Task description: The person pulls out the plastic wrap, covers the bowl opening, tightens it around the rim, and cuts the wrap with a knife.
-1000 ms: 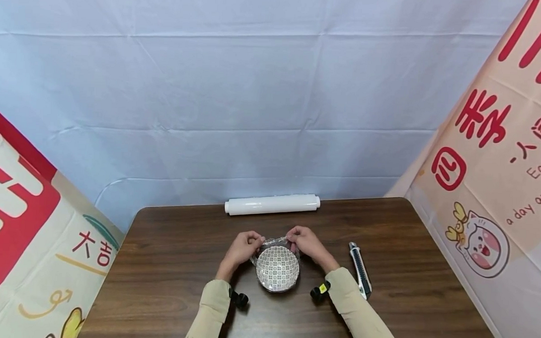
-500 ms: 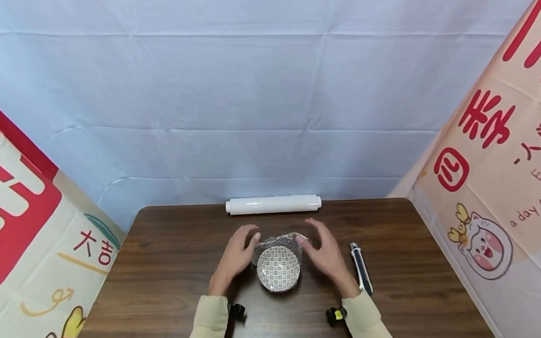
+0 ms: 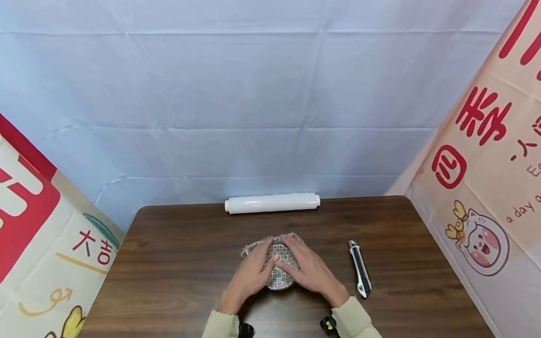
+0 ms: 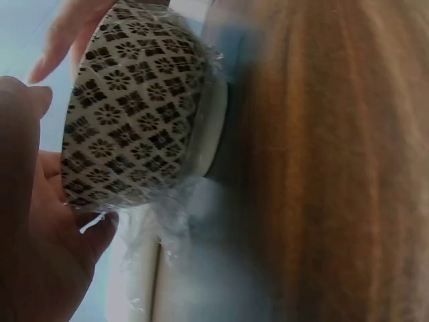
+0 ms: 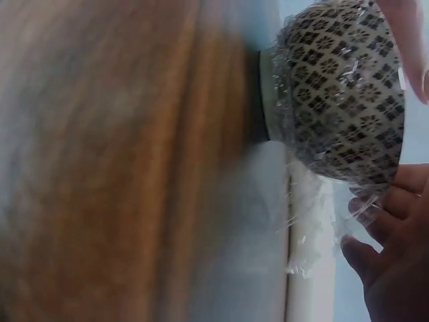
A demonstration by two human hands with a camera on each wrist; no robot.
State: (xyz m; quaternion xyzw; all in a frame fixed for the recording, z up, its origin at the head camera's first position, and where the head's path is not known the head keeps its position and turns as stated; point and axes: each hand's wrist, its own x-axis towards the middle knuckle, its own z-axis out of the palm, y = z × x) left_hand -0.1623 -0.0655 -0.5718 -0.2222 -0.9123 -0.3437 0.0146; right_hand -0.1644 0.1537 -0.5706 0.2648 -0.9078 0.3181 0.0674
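Note:
A patterned bowl (image 3: 279, 279) stands upright on its foot at the middle of the table, with clear cling film (image 3: 251, 247) over it. Loose crumpled film sticks out beyond its far side. My left hand (image 3: 250, 273) lies along the left of the bowl's top, fingers extended toward the far rim. From the other side my right hand (image 3: 312, 271) mirrors it, and the two thumbs nearly meet over the middle. Both wrist views show the bowl's flowered wall (image 4: 131, 117) from the side. Film (image 5: 310, 235) hangs down past the bowl in the right wrist view.
A white roll of cling film (image 3: 272, 203) lies along the table's back edge. To the right of the hands is a utility knife (image 3: 360, 269). The brown wooden table (image 3: 168, 285) backs onto a pale cloth wall (image 3: 210, 97), with printed banners at both sides.
Both hands pinched the film at the far side, then let go and spread apart. Now they have come inward and lie over the bowl's top.

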